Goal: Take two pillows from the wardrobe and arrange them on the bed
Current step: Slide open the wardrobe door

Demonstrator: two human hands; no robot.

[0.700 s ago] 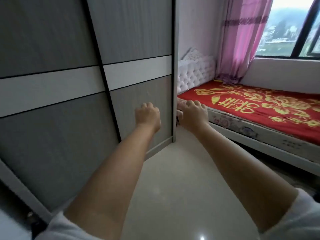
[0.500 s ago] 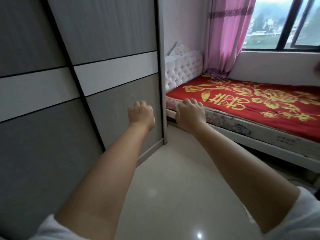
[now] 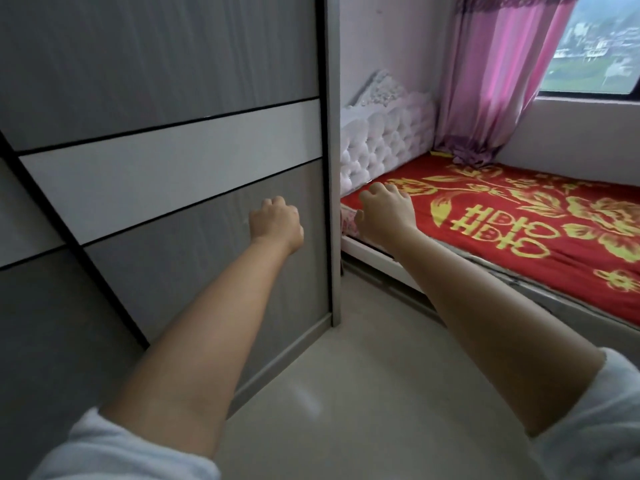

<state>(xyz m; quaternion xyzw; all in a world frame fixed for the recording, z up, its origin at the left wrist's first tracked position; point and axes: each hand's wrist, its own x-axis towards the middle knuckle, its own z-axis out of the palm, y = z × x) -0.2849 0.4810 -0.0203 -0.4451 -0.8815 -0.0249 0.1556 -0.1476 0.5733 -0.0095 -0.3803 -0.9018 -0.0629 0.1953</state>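
The grey wardrobe fills the left side, its sliding doors shut and crossed by a white band. No pillow shows anywhere. The bed lies to the right under a red sheet with gold flowers, with a white tufted headboard against the far wall. My left hand is stretched out in front of the right-hand door, fingers curled, holding nothing. My right hand reaches past the wardrobe's right edge, in front of the bed's near corner, fingers curled and empty.
A pink curtain hangs at the bed's far corner beside a window. Pale glossy floor runs between wardrobe and bed. The narrow gap between the wardrobe's end and the headboard is tight.
The view has moved closer to the wardrobe's right end and the bed head. Both arms stay stretched forward with curled fingers; the right hand now lies over the bed's corner.
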